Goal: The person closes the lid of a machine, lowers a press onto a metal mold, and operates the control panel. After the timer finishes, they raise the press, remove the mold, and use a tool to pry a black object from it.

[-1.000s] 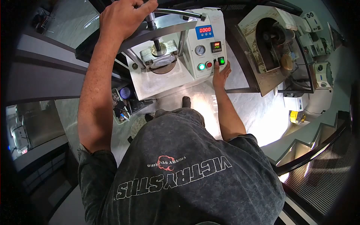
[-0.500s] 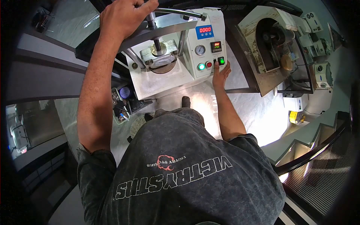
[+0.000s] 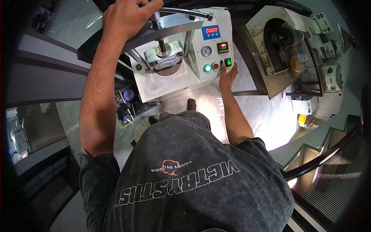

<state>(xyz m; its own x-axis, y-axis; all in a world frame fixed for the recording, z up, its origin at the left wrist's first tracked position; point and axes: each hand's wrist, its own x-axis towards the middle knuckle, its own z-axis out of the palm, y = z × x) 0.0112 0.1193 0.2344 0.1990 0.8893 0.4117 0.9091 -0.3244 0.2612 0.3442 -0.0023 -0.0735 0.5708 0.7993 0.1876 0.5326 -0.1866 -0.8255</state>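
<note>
At the top, my left hand [image 3: 125, 19] is closed around the long metal handle bar [image 3: 185, 12] of a screw press, near its threaded spindle [image 3: 155, 21]. Below it, the spindle runs down to a bolted metal mold block [image 3: 164, 56] above a round plate on the white press base [image 3: 166, 85]. My right hand [image 3: 228, 78] rests at the lower right corner of the control panel [image 3: 197, 42]. Its thumb points up by a small black switch, beside a lit green rocker switch [image 3: 228, 62]; the other fingers spread along the panel's side edge, partly hidden.
The panel carries a blue display [image 3: 211, 33] reading 00:00, a dial gauge [image 3: 206, 51], a lit green button [image 3: 207, 68] and a red button [image 3: 215, 66]. A dirty, arched-opening machine [image 3: 276, 46] stands at right. A bin of small items [image 3: 124, 110] sits low at left.
</note>
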